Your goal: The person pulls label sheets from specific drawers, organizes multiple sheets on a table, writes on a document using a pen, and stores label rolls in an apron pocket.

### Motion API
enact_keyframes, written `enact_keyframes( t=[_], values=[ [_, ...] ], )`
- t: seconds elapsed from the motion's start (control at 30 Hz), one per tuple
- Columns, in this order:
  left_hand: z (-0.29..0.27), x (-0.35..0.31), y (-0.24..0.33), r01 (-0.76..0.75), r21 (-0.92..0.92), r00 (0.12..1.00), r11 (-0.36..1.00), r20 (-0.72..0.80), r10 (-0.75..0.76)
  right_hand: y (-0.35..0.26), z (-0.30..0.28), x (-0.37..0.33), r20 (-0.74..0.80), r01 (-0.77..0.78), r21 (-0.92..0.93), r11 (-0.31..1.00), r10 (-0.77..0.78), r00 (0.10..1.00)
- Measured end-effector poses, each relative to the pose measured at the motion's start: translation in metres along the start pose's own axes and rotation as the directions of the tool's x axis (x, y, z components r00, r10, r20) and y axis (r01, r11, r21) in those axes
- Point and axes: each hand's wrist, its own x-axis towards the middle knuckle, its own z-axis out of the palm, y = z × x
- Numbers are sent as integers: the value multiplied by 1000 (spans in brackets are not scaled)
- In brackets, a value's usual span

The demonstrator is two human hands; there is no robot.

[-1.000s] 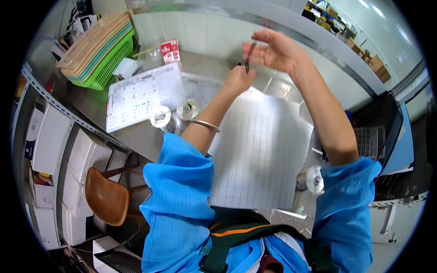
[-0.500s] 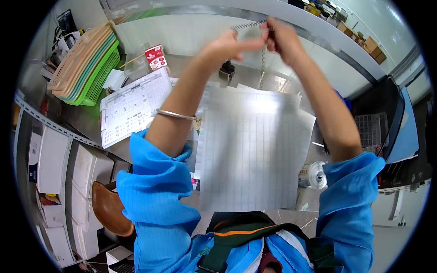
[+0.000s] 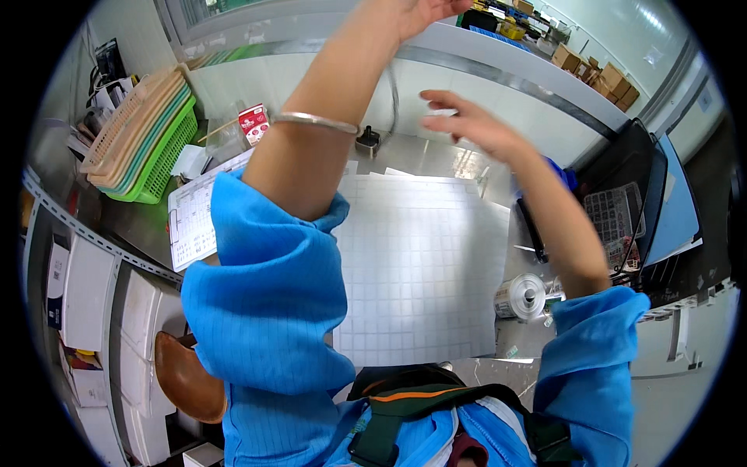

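My left arm, with a silver bangle [image 3: 317,121] on it, reaches up past the ledge. At the top edge my left hand [image 3: 424,17] is partly cut off, so its grip is hidden. My right hand [image 3: 471,124] hovers over the back of the bench, its fingers stretched apart and nothing in them. A grey cord [image 3: 394,101] hangs behind my left forearm, close to a small black plug-like piece [image 3: 368,140] on the bench. Below both hands lies a large translucent sheet with a grid [image 3: 416,265], touched by neither.
At left are a green basket [image 3: 167,148] with stacked trays, a red-white box [image 3: 254,123] and a clipboard with paper [image 3: 191,222]. To the right stand a white cylindrical container [image 3: 521,297], a clear compartment box [image 3: 615,214] and blue folders [image 3: 675,202]. A metal ledge [image 3: 498,74] runs behind.
My left hand has risen to the top edge. My right hand has dropped lower and opened, away from the coiled cord that stretched between the hands. The view has shifted slightly.
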Motion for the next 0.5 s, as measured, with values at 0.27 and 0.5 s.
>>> enact_keyframes(
  t=[0.27, 0.5],
  values=[
    [43, -65, 10, 313, -147, 949, 938, 81, -304, 3, 17, -29, -642, 83, -47, 995, -94, 761],
    [73, -160, -27, 451, -140, 890, 881, 3, -455, -30, 58, -123, 34, -114, 427, 897, 110, 993]
  ],
)
